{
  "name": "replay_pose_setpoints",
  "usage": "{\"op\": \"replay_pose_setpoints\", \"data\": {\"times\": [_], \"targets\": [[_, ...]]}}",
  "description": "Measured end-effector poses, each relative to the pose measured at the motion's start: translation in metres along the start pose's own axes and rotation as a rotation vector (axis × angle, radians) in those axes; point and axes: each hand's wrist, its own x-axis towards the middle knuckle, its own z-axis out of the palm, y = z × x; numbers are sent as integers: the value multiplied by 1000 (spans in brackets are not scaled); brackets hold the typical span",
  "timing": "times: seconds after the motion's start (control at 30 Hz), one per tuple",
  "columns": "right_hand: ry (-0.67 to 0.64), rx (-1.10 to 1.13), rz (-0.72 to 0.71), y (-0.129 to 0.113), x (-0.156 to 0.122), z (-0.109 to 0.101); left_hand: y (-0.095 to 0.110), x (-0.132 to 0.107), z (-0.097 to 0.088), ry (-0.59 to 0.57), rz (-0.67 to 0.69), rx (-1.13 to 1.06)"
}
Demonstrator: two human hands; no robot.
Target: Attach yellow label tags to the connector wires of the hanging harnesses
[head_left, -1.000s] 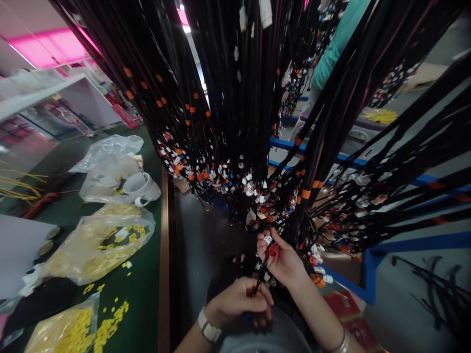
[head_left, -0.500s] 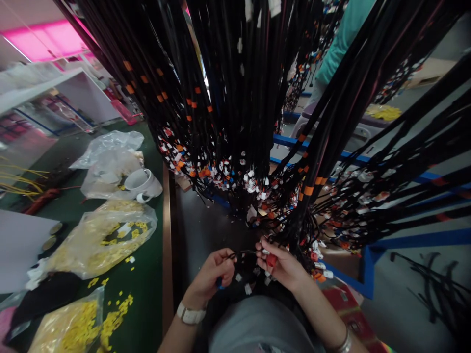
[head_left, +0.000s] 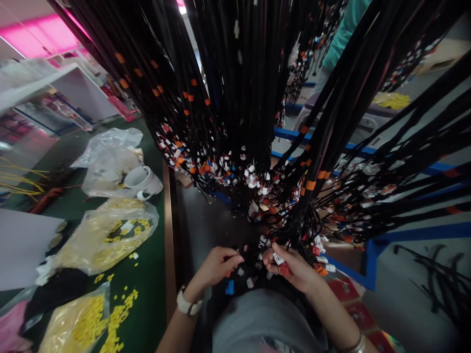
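Observation:
A dense curtain of black wire harnesses (head_left: pixel 257 98) hangs in front of me, its lower ends tipped with small white, red, orange and blue connectors (head_left: pixel 253 181). My left hand (head_left: pixel 217 267), with a white watch on the wrist, pinches thin black wires between thumb and fingers. My right hand (head_left: pixel 290 267) is closed around a red connector (head_left: pixel 284 269) and a white one, just under the bundle. A loose blue connector (head_left: pixel 229 287) dangles between my hands above my grey-clad lap.
A green workbench (head_left: pixel 147 294) lies at my left with clear bags of yellow parts (head_left: pixel 106 235), loose yellow pieces, a white mug (head_left: pixel 142 181) and crumpled plastic. A blue metal frame (head_left: pixel 371 245) stands at right. A person in a teal top (head_left: pixel 342 34) stands behind the harnesses.
My left hand rose from low by my lap to level with the right hand, then shifted a little right, still pinching wires. My right hand dropped slightly, keeping the red connector.

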Motion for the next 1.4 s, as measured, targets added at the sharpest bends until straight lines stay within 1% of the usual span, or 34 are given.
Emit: {"op": "replay_pose_setpoints", "data": {"times": [0.03, 0.1, 0.2, 0.23, 0.3, 0.4, 0.5, 0.57, 0.63, 0.73, 0.87, 0.9, 0.93, 1.0, 1.07, 1.13, 1.2, 1.27, 1.33, 1.4], "targets": [[-4, -22, -15, 0, 0, -1, 2, 2, 1, 4, -31, -63], [-7, -66, -19, 0, 0, -1, 7, 8, 5, 53, -76, -242], [16, -123, 20, 2, 0, 1, 14, 22, 16, 148, -86, -532], [32, -126, 31, 4, 1, 2, 17, 28, 21, 172, -74, -592], [69, -92, 38, 7, 2, 4, 24, 38, 32, 207, -50, -632], [136, -23, 31, 10, 4, 5, 33, 52, 49, 245, -31, -553], [137, -39, 26, 13, 6, 5, 37, 63, 61, 257, -24, -393], [128, -61, 10, 13, 7, 5, 36, 69, 64, 256, 3, -309], [120, -44, -10, 14, 9, 6, 35, 72, 63, 231, 33, -279], [96, 26, 8, 14, 11, 7, 35, 73, 53, 203, 42, -303], [184, 108, 70, 15, 13, 6, 34, 67, 38, 309, 49, -263], [197, 128, 82, 15, 13, 6, 33, 64, 35, 318, 42, -264], [204, 154, 91, 15, 14, 6, 32, 62, 33, 305, 33, -278], [217, 214, 97, 15, 15, 8, 29, 57, 32, 234, 16, -311], [247, 259, 87, 14, 15, 10, 27, 53, 32, 172, 4, -293], [245, 261, 76, 13, 14, 12, 25, 51, 34, 175, -2, -217], [189, 249, 72, 13, 12, 12, 23, 51, 34, 210, 4, -123], [142, 255, 74, 12, 10, 11, 20, 52, 33, 212, 28, -37], [149, 264, 85, 11, 8, 9, 16, 54, 32, 182, 54, 20], [197, 249, 99, 10, 7, 8, 13, 57, 31, 146, 65, 23]]}}
